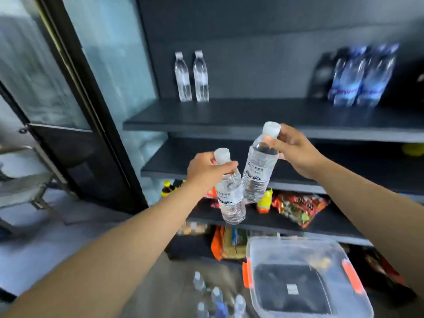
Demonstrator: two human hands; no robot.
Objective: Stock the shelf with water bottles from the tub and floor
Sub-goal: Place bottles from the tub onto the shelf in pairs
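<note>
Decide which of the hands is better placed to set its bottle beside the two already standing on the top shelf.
Probably the left hand. Its bottle hangs more nearly below the two standing bottles at the shelf's left end; the right hand holds its bottle higher but further right.

1. Two bottles [191, 76] stand side by side at the left end of the top shelf [229, 115]; a bottle pack [362, 76] stands at its right end.
2. Below that shelf, on the floor, sits the tub [305, 278].
3. Loose bottles [218, 297] stand left of the tub.
</note>
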